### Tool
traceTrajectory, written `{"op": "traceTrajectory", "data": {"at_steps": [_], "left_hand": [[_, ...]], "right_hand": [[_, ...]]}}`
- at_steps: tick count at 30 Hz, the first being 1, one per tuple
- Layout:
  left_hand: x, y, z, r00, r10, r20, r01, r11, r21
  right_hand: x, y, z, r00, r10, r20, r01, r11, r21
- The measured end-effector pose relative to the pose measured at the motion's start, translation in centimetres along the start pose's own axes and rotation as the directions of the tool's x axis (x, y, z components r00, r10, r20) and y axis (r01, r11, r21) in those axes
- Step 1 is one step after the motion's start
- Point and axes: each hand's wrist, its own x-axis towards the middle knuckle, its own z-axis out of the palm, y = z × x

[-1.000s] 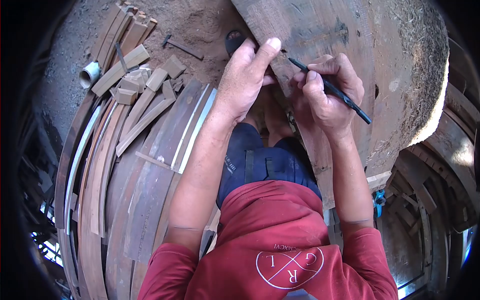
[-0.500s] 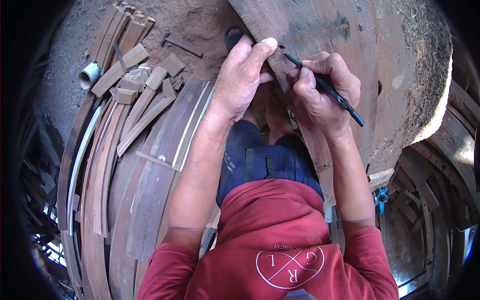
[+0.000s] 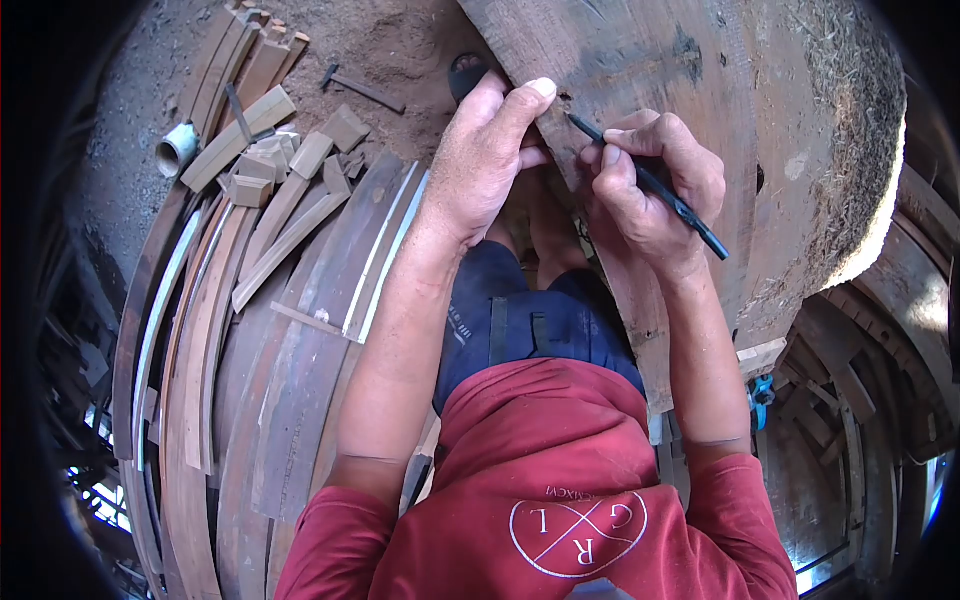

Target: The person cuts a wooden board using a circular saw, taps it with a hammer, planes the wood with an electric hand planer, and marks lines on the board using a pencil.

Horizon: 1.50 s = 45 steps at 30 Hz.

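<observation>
A wide, weathered wooden slab [image 3: 640,60] with a rough fibrous edge lies under and beyond my hands. My right hand [image 3: 660,185] is closed on a dark pen [image 3: 685,212], whose tip points up and left, close to a small dark hole near the slab's left edge. My left hand [image 3: 490,150] is at that same edge, its thumb resting along the top and its fingers curled down the side. The fingers below the edge are partly hidden, so whether they grip the slab is only partly shown.
Long curved planks [image 3: 240,380] lie at the left, with several small wood blocks [image 3: 253,190] on them. A white pipe [image 3: 177,150] and a hammer [image 3: 368,92] are on the ground at the upper left. A blue-green tool [image 3: 762,400] shows right of my right forearm.
Compared with a second ago, my right hand and the pen have shifted slightly left, bringing the tip nearer the slab's edge. My left hand has barely moved.
</observation>
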Motion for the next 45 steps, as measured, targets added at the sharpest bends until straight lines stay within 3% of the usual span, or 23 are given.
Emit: {"op": "traceTrajectory", "data": {"at_steps": [2,7,10,21,23,24,28,30,31,34,36,40,45], "left_hand": [[0.2,0.0,0.1,1.000,0.003,0.001,-0.003,1.000,-0.005],[0.2,0.0,0.1,1.000,0.008,0.003,-0.008,1.000,-0.006],[0.1,0.1,0.1,1.000,0.000,0.005,0.000,1.000,-0.005],[0.0,0.2,0.0,1.000,-0.008,0.002,0.008,1.000,-0.003],[0.1,0.1,-0.1,1.000,-0.008,-0.002,0.008,1.000,0.007],[0.1,0.0,-0.2,1.000,-0.010,-0.005,0.010,1.000,0.016],[-0.1,0.4,0.3,1.000,-0.001,0.014,0.001,1.000,-0.023],[-0.1,0.2,0.1,1.000,-0.007,0.005,0.007,0.999,-0.036],[-0.1,0.4,0.1,1.000,-0.007,0.006,0.008,0.999,-0.035],[0.0,0.4,0.4,0.999,-0.027,0.030,0.027,1.000,0.000],[0.2,-0.4,0.2,0.995,0.097,0.028,-0.100,0.984,0.147],[-0.1,-0.1,0.6,0.997,0.077,0.018,-0.079,0.987,0.143],[0.3,-0.1,0.6,0.998,0.051,-0.034,-0.042,0.974,0.222]], "right_hand": [[-0.1,0.2,0.0,1.000,0.004,0.023,-0.004,1.000,0.022],[-0.3,-0.3,0.7,0.990,0.068,-0.125,-0.063,0.997,0.039],[-0.2,0.2,0.1,1.000,-0.026,-0.004,0.025,0.999,-0.020],[-0.3,0.2,0.6,0.994,-0.022,-0.105,0.020,1.000,-0.024],[-0.3,0.5,0.1,0.993,-0.112,0.039,0.115,0.988,-0.101],[-0.3,0.6,0.3,0.995,-0.099,-0.004,0.099,0.995,-0.028],[-0.2,0.4,0.5,0.993,-0.048,-0.108,0.045,0.998,-0.032],[-0.1,0.6,-0.1,0.982,-0.170,0.076,0.177,0.979,-0.098],[-0.2,0.5,-0.1,0.983,-0.170,0.074,0.177,0.979,-0.098],[-0.7,-0.3,-0.3,0.988,0.053,-0.142,-0.026,0.982,0.187],[-1.3,-0.2,-1.2,0.980,0.043,-0.192,-0.015,0.989,0.145],[-2.8,0.1,-1.6,0.989,0.038,-0.140,-0.026,0.996,0.086],[-2.8,0.8,-0.7,0.960,0.044,-0.277,-0.003,0.989,0.148]]}}
